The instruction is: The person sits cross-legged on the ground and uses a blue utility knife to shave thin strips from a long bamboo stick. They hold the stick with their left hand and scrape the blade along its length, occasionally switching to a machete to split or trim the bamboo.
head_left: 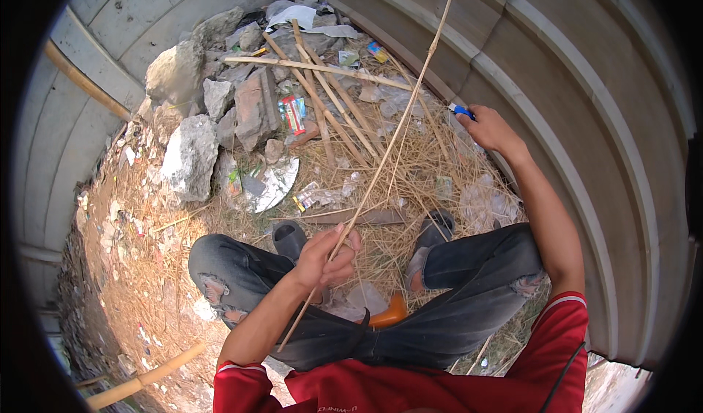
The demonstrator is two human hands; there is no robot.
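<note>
My left hand (322,259) is closed around a long, thin bamboo stick (389,153) near its lower end, above my lap. The stick slants up and to the right, past the upper edge of the view, with its short lower end crossing my left thigh. My right hand (492,129) reaches out to the right, beside the corrugated wall, its fingers closed on a small blue cutter (460,110) with a pale tip. The cutter is apart from the stick. Part of its handle is hidden in my fingers.
Several cut bamboo sticks (329,105) lie crossed on straw ahead. Broken rocks (192,157) and rubbish are piled at the left. The corrugated metal wall (586,120) curves along my right. An orange object (390,310) lies between my legs; a thicker bamboo pole (146,378) lies lower left.
</note>
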